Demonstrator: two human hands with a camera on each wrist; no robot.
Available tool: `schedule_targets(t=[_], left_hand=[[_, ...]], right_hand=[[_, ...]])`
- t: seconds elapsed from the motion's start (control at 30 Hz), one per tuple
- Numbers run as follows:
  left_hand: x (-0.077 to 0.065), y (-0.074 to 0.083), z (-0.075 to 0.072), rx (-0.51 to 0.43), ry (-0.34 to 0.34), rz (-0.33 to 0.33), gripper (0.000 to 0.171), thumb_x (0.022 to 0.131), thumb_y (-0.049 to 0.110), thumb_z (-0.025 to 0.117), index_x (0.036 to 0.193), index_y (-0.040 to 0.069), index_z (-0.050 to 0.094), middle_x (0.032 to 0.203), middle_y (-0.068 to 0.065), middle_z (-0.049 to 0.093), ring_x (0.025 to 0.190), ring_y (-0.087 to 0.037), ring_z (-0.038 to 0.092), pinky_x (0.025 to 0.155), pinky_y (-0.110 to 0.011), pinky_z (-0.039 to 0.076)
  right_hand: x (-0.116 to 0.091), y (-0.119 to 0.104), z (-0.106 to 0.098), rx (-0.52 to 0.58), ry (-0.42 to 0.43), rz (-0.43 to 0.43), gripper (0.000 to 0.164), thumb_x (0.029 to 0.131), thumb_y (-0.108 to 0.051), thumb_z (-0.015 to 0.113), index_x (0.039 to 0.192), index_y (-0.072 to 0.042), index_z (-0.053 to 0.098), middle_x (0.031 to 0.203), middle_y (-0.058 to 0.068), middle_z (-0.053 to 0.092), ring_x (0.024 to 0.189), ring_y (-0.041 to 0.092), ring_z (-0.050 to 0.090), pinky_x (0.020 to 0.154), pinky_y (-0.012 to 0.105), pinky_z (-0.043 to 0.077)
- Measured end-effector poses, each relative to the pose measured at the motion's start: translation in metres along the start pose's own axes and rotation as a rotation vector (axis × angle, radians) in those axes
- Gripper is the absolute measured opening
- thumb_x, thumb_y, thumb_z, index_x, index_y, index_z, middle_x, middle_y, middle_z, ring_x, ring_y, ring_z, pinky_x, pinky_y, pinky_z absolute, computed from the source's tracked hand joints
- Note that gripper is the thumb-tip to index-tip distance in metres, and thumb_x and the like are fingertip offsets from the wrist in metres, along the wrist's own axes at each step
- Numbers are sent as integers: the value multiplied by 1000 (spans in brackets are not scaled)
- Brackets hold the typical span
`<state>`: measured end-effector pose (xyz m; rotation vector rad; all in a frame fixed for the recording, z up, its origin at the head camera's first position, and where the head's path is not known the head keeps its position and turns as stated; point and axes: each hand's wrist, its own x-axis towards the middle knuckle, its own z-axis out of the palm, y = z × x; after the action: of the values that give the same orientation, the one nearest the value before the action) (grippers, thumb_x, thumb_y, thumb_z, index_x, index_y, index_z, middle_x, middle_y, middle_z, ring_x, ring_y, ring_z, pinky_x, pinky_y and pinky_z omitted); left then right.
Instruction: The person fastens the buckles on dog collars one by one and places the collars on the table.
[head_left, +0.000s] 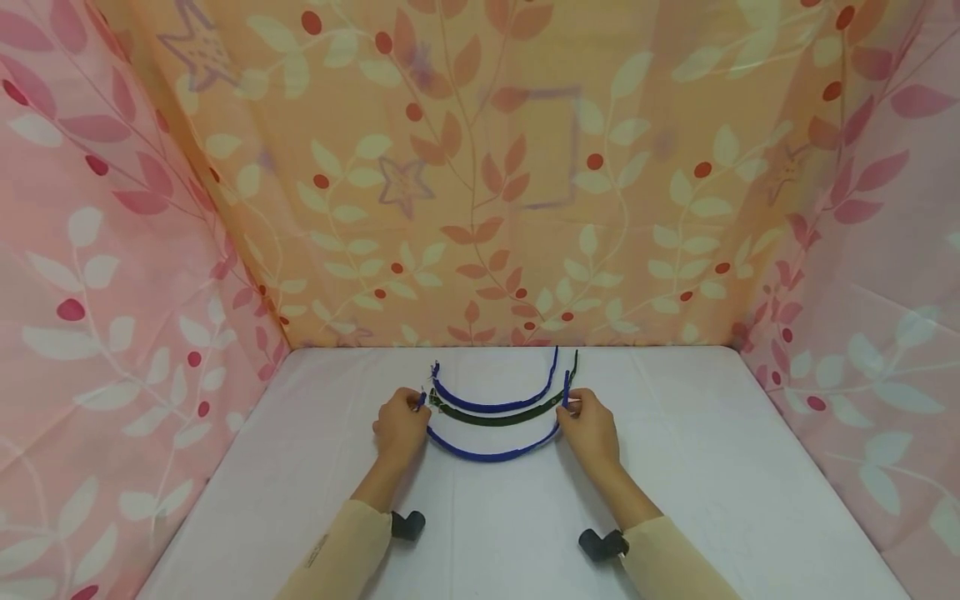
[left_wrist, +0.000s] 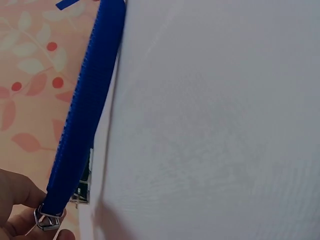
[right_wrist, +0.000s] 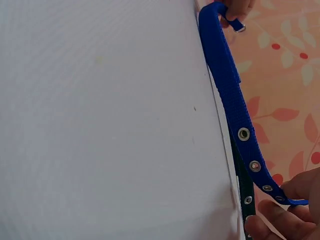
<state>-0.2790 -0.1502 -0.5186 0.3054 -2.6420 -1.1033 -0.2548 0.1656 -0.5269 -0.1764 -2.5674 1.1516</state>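
Note:
A blue webbing collar (head_left: 487,457) sags in a curve between my two hands, nearest to me in the head view. My left hand (head_left: 401,427) pinches it by the end with the metal buckle (left_wrist: 48,220). On the other side my right hand (head_left: 591,429) grips the opposite end, where metal eyelets (right_wrist: 243,134) run along the strap. Just beyond lies a dark green collar (head_left: 487,422), also curved, with its right end sticking up past my right fingers. A second blue collar (head_left: 491,409) curves behind the green one.
A white-covered table (head_left: 675,467) carries the collars. Floral cloth walls stand around it: an orange one (head_left: 480,250) at the back and pink ones at the left (head_left: 112,292) and right (head_left: 885,317). Black wrist mounts (head_left: 602,545) stick out from the sleeves.

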Motion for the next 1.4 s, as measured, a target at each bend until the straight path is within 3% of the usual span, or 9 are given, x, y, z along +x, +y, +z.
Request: schedule_targets(t=[0.13, 0.27, 0.43, 0.6, 0.83, 1.0, 1.17, 1.4], left_hand=[[-5, 4, -6, -58, 2, 12, 22, 91, 18, 70, 111, 9, 67, 102, -7, 73, 98, -31, 64, 93, -56, 36], [-11, 10, -14, -78, 5, 102, 17, 94, 20, 70, 108, 10, 68, 98, -4, 75, 94, -28, 68, 94, -57, 38], [-22, 21, -28, -99, -11, 195, 16, 97, 23, 71, 106, 11, 68, 95, -4, 75, 92, -26, 69, 89, -50, 43], [-31, 37, -47, -206, -23, 225, 15, 98, 25, 72, 106, 13, 68, 97, -1, 74, 94, -22, 68, 81, -42, 49], [-43, 63, -72, -396, -85, 264, 20, 96, 33, 74, 106, 17, 68, 103, 2, 73, 105, -19, 66, 99, -54, 45], [-60, 84, -86, -448, -133, 291, 21, 95, 37, 75, 109, 22, 68, 104, 6, 72, 107, -15, 63, 104, -51, 44], [-82, 104, -100, -482, -153, 314, 15, 95, 30, 75, 107, 24, 69, 105, 11, 72, 105, -11, 64, 100, -48, 46], [-109, 119, -110, -535, -176, 381, 15, 93, 27, 78, 106, 26, 70, 106, 12, 74, 105, -10, 65, 96, -42, 48]], right_hand=[[-5, -5, -5, 80, -13, -6, 36, 94, -22, 73, 125, -6, 63, 94, 6, 77, 79, 19, 69, 66, 33, 54], [-8, -10, -14, 135, -21, -34, 34, 94, -20, 75, 123, -9, 62, 93, 5, 76, 77, 17, 68, 64, 29, 52], [-12, -20, -31, 171, -24, -79, 35, 93, -20, 78, 122, -11, 61, 94, 4, 76, 79, 17, 66, 65, 25, 52], [-14, -29, -52, 213, -14, -179, 34, 94, -22, 77, 122, -11, 60, 98, 3, 74, 84, 16, 66, 72, 20, 52], [-18, -40, -82, 243, 3, -335, 33, 95, -27, 76, 123, -15, 62, 101, -4, 71, 92, 12, 66, 84, 20, 54], [-25, -53, -100, 271, 1, -412, 29, 94, -21, 76, 122, -19, 66, 103, -6, 72, 97, 9, 65, 87, 18, 52], [-36, -69, -118, 281, -24, -473, 26, 95, -16, 76, 119, -21, 69, 104, -8, 72, 100, 6, 64, 88, 13, 49], [-50, -85, -135, 272, -68, -583, 32, 90, -5, 78, 116, -22, 72, 103, -10, 70, 101, 6, 63, 93, 13, 47]])
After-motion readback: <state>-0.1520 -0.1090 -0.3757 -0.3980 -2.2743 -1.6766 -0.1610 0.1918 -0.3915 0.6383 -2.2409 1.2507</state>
